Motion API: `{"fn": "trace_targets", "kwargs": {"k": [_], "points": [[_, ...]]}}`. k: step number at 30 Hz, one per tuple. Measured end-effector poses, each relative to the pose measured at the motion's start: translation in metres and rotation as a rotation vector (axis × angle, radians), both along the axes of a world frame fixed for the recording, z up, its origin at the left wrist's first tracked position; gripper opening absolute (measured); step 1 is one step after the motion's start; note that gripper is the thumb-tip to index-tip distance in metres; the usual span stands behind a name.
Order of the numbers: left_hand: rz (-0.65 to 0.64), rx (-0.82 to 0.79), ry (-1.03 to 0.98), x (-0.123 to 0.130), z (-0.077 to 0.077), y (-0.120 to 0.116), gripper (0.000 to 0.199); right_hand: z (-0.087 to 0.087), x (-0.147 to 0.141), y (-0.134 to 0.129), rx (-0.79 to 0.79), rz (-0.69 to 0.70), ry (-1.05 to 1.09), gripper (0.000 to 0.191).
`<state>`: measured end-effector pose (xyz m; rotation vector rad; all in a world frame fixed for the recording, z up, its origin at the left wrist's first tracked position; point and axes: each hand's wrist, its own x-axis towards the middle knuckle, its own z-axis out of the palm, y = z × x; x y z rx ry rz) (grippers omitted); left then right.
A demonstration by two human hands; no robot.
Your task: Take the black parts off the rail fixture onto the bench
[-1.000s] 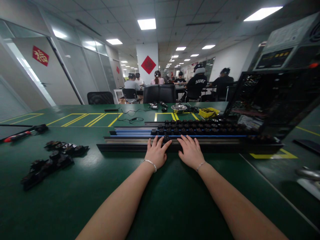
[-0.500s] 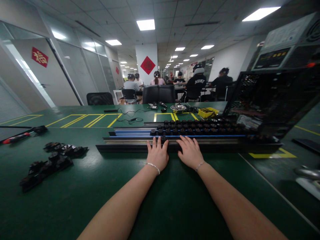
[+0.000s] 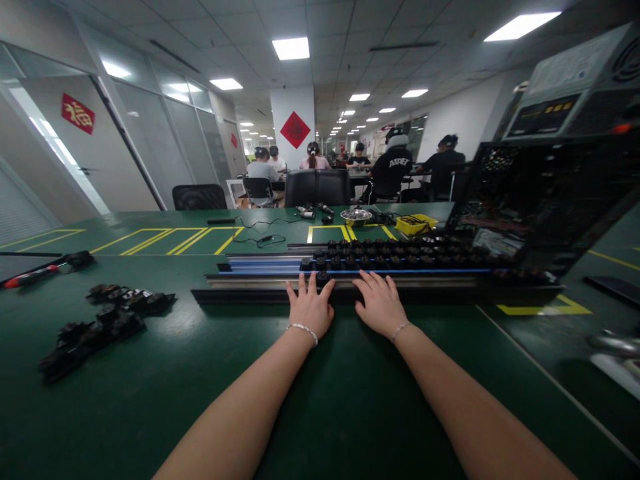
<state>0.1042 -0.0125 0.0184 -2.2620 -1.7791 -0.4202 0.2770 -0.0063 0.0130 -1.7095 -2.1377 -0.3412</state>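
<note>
Leftmost, a red-handled tool [image 3: 31, 275] lies at the counter [image 3: 150, 400] edge, w/ a loose heap of black parts [image 3: 95, 321] just right of it, well apart from both hands. Next, approx. centre, the long rail assembly [image 3: 260, 280] runs across the counter: blue and silver strips, w/ rows of small black parts [image 3: 390, 257] seated along its right stretch. Left hand [image 3: 310, 308] rests palm down at the near edge of the rail, fingers [image 3: 303, 285] spread and laid over it, tips touching one black part [image 3: 323, 276] sitting alone on the front strip; can't tell if it's pinched. Right hand [image 3: 381, 305] lies just beside, also flat, fingers [image 3: 373, 280] slightly spread on the rail, holding nothing. Bracelets on both wrists. Further right, a black open-frame case [image 3: 540, 200] stands behind the rail end. Far bkgd: a metal bowl [image 3: 356, 216], a yellow tray [image 3: 415, 225], and other people seated at another table.
</note>
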Motion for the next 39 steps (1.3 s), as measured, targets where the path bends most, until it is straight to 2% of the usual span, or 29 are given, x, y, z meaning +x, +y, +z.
{"fn": "trace_targets", "kwargs": {"k": [23, 39], "points": [[0.102, 0.065, -0.019, -0.004, -0.002, 0.004, 0.049, -0.001, 0.001, 0.001, -0.006, 0.002, 0.009, 0.045], [0.136, -0.083, 0.024, -0.009, 0.013, 0.003, 0.044, 0.0, 0.002, 0.001, -0.01, 0.015, 0.007, 0.044]]}}
